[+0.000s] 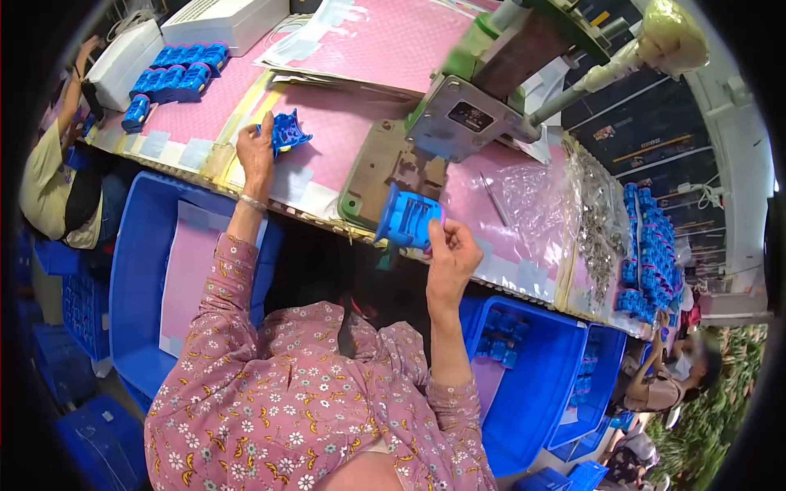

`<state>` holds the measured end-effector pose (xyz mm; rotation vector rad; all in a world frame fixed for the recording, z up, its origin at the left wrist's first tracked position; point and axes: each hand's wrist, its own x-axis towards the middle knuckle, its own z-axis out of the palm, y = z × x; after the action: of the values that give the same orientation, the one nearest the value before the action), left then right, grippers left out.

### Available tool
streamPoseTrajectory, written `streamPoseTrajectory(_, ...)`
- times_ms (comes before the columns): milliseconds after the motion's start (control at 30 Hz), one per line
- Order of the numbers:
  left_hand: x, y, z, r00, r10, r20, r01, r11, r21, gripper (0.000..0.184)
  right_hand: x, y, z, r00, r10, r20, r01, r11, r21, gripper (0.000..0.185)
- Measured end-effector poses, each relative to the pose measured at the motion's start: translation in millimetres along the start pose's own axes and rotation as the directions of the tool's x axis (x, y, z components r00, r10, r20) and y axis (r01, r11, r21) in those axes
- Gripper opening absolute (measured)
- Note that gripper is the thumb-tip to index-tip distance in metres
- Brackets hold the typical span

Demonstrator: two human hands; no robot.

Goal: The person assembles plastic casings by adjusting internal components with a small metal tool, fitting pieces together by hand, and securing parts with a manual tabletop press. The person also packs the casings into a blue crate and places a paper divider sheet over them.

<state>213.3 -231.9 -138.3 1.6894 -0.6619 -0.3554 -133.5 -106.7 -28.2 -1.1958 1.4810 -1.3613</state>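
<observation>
My left hand [255,151] is closed at the left edge of a dark blue moulded plastic part [288,132], which has a bit of yellow underneath. That part is over the pink-covered bench, left of the press. Between the thumb and fingers of my right hand [453,255] is a lighter blue plastic housing [408,218] with slots in its face and a flared left end. The housing is in front of the metal base [368,176] of a green bench press [475,106].
Rows of blue assembled parts [182,72] stand at the bench's far left. Loose metal pieces [596,229], a plastic bag [532,196] and stacked blue parts [651,250] lie right. Blue bins [135,270] flank my lap. Other people sit at both sides.
</observation>
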Motion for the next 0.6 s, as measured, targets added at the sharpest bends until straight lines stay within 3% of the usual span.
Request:
streamPoseTrajectory(33,-6.2,19.1,-2.5,0.997,0.074,-0.019,-0.067,0.969,0.239,0.058,6.8,3.7,4.4,1.000,0.011,-0.013,-0.011,1.000,0.016,0.020)
streamPoseTrajectory(100,-22.2,57.4,-12.0,0.974,0.228,0.001,-0.172,0.730,0.662,0.060,19.8,3.0,13.1,0.999,0.021,-0.028,-0.021,1.000,-0.002,0.018)
streamPoseTrajectory(200,-47.3,71.2,-17.6,0.726,0.686,0.040,-0.517,0.507,0.689,0.055,39.2,7.9,25.6,0.999,0.007,-0.039,-0.006,1.000,0.024,0.021)
streamPoseTrajectory(233,-58.3,76.9,-13.6,0.879,0.450,0.161,-0.476,0.797,0.373,0.050,42.6,3.6,31.8,0.999,0.010,-0.049,-0.009,1.000,0.029,0.023)
streamPoseTrajectory(267,-79.6,91.5,-5.4,0.915,0.244,0.321,-0.250,0.968,-0.025,0.043,46.0,2.2,37.2,0.998,0.016,-0.057,-0.014,0.999,0.033,0.024)
streamPoseTrajectory(300,-84.8,70.8,10.7,0.862,0.288,0.418,-0.278,0.957,-0.086,0.041,51.2,5.1,42.4,0.998,-0.019,-0.052,0.021,0.999,0.033,0.028)
streamPoseTrajectory(333,-101.5,86.5,11.2,0.786,0.140,0.602,-0.088,0.989,-0.115,0.042,57.9,13.6,47.4,0.997,-0.058,-0.057,0.060,0.998,0.032,0.028)
streamPoseTrajectory(400,-127.2,106.3,25.0,0.688,0.083,0.721,0.150,0.956,-0.253,0.042,69.2,27.7,55.7,0.987,-0.140,-0.074,0.142,0.989,0.027,0.030)
streamPoseTrajectory(467,-133.1,114.6,32.4,0.599,0.123,0.792,0.094,0.971,-0.222,0.041,73.1,30.7,54.3,0.987,-0.149,-0.053,0.149,0.989,-0.006,0.031)
streamPoseTrajectory(600,-129.7,109.9,51.1,0.623,0.188,0.759,0.032,0.964,-0.265,0.038,82.3,38.8,53.5,0.981,-0.187,-0.046,0.189,0.982,0.029,0.031)
